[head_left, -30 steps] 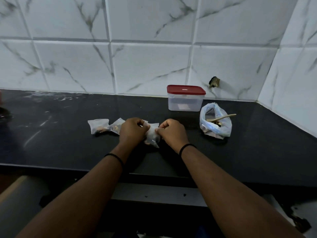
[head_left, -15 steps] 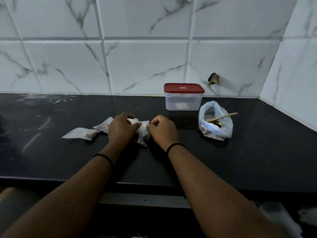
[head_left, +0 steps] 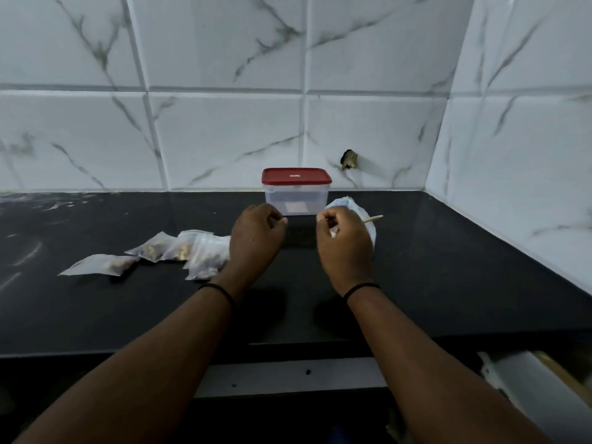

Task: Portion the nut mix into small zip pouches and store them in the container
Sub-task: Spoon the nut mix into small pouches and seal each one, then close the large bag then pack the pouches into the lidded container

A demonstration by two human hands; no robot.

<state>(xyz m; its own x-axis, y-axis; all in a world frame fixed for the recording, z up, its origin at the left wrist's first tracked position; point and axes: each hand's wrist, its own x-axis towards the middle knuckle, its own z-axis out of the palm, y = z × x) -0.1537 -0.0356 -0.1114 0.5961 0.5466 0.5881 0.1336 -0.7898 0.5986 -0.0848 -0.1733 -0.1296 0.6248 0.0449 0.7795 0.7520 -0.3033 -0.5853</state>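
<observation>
Both forearms reach over the dark tabletop (head_left: 448,283), each wrist with a thin black band. The left hand (head_left: 256,233) and right hand (head_left: 344,241) hover apart with fingers loosely curled; whether either pinches anything cannot be told. Left of the left hand lie four filled zip pouches (head_left: 179,248), the nearest touching the wrist. Behind the right hand sits the plastic bag of nut mix (head_left: 358,209) with a wooden spoon (head_left: 374,218). Farther back, by the tiled wall, stands the container (head_left: 296,200), red lid (head_left: 296,176) on.
</observation>
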